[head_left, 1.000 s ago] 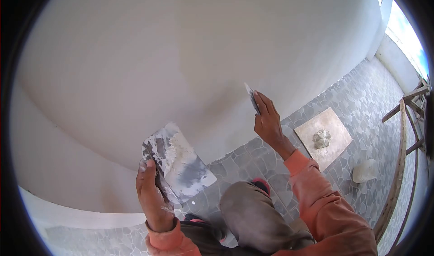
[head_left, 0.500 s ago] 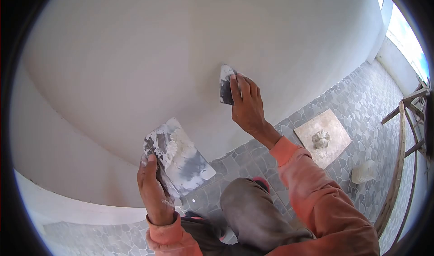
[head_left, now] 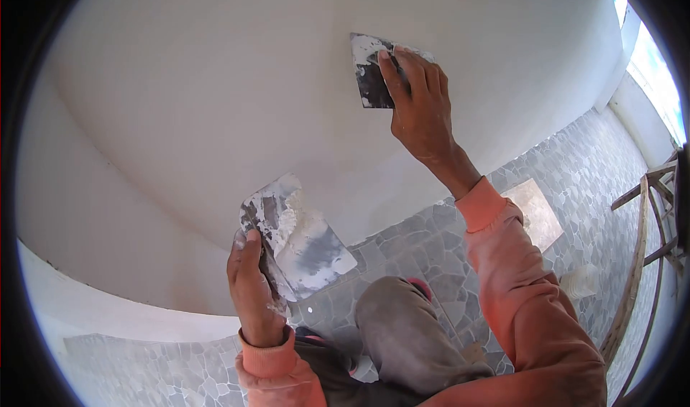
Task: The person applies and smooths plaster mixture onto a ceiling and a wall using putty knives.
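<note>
My right hand (head_left: 422, 105) grips a dark putty knife (head_left: 372, 76) smeared with white, its blade flat against the pale curved wall (head_left: 215, 84). Lower down, my left hand (head_left: 253, 281) is closed round the edge of a wider plastering blade (head_left: 325, 252). A thick ridge of white putty (head_left: 291, 220) lies across that blade's face, which is tilted up towards me. The wider blade appears apart from the wall. My fingers hide the handle sides of both tools.
Below is a floor of grey stone-patterned tiles (head_left: 402, 252). A beige square board (head_left: 533, 209) lies to the right, partly behind my sleeve, with a whitish round object (head_left: 579, 281) near it. A wooden frame (head_left: 640, 263) stands at the far right.
My right hand has slid the putty knife up along the wall and slightly right. My left hand keeps the loaded blade nearly in place. My right arm now covers part of the square board.
</note>
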A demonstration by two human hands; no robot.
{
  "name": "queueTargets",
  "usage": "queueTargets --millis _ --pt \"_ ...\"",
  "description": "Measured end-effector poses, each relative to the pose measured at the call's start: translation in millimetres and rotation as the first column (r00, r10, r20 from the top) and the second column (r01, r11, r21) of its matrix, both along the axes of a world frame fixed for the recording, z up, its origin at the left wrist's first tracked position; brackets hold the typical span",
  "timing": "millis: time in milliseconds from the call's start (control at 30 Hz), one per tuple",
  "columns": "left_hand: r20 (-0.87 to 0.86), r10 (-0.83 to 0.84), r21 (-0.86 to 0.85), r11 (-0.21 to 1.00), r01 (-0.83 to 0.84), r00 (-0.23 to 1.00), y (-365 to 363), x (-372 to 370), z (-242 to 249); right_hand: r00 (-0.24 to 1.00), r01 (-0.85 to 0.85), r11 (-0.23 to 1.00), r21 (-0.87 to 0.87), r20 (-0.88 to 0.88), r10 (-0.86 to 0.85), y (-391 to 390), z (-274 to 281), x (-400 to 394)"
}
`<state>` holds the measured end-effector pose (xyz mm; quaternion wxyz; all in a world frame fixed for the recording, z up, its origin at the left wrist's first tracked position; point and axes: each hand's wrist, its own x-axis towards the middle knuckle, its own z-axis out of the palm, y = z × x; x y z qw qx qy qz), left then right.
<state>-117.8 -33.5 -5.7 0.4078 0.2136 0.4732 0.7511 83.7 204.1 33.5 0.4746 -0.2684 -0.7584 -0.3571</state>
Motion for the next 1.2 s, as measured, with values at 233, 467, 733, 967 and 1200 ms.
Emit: queueTargets --millis 233,467,733,967,1200 --pt "0.000 0.052 -0.019 0.998 -0.052 0.999 2 1 -5 0.989 0.046 0.986 -0.162 0.149 -0.022 -13 -145 -2" --pt "0.028 0.066 -0.015 0.998 -0.065 0.997 5 5 -6 0.924 -0.372 0.457 -0.808 -0.279 0.260 -82 -103 36" --pt "0.113 -0.193 0.057 0.981 0.187 0.975 4 11 -6 0.789 -0.582 0.146 -0.800 -0.512 0.341 -148 -15 60" --pt "0.068 -0.241 0.078 0.969 0.236 0.968 7 24 -9 0.641 -0.527 0.506 -0.683 0.071 0.764 -158 26 36" --pt "-0.026 -0.224 0.067 0.972 0.225 0.974 9 23 -17 0.610 -0.431 0.593 -0.680 0.265 0.747 -152 11 29"
